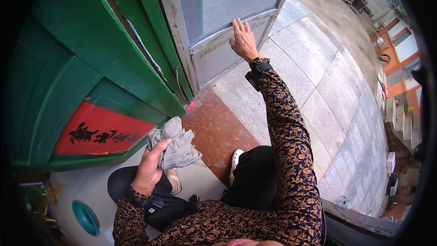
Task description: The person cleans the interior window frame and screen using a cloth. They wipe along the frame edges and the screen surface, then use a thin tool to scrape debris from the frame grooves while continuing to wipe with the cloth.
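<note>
A crumpled grey cloth (175,143) is bunched in my left hand (149,169), with the thumb pressed over it. It is close to the edge of a green wooden door (78,71) that bears a red paper (102,131) with black writing. My right hand (243,39) reaches out to a screen door (218,53) with a pale worn frame. Its fingers are spread and lie at the rail below the mesh (232,3); whether they press on it I cannot tell. Nothing is seen in that hand.
Below me a reddish-brown threshold (218,133) divides the pale indoor floor (205,184) from the paved yard (307,61). A teal basin (85,218) stands on the floor at lower left. Concrete steps (401,123) rise at the far right. A dark ledge (358,223) runs at lower right.
</note>
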`<state>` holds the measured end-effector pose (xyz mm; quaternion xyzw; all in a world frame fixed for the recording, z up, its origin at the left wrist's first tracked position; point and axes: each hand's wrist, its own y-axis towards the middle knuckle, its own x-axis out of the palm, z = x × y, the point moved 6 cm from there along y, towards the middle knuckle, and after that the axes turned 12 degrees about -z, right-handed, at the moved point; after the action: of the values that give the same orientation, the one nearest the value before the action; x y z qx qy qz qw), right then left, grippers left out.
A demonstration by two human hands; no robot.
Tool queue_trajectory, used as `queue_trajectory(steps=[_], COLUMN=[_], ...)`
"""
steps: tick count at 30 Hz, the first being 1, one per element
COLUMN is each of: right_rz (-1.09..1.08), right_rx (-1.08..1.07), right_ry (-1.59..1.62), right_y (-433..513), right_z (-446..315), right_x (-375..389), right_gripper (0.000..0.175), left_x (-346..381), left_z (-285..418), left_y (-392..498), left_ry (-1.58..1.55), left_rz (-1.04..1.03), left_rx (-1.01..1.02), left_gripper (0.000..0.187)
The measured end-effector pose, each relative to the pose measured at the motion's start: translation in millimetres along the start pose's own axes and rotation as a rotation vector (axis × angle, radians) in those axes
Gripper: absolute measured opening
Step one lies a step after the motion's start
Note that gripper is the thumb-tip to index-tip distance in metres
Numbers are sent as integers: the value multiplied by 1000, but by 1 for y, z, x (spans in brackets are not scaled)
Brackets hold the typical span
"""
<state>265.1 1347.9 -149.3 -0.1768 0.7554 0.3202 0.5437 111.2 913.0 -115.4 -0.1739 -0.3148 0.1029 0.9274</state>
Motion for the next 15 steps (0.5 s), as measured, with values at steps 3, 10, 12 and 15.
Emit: queue_trajectory(steps=[3, 10, 12, 15], right_rz=[-5, 29, 56, 44], right_rx=[52, -29, -37, -25], right_ry=[-145, -323, -328, -252], right_y=[13, 12, 9, 1], right_z=[0, -18, -23, -23], right_x=[10, 0, -7, -14], right_gripper=[61, 51, 51, 38], left_x=[0, -5, -8, -9], left_z=[1, 2, 3, 5], left_y=[15, 11, 9, 8], left_ry=[-12, -2, 0, -19], left_rz=[6, 9, 22, -12], left_rx=[-15, 8, -4, -13], left_gripper=[40, 41, 42, 43])
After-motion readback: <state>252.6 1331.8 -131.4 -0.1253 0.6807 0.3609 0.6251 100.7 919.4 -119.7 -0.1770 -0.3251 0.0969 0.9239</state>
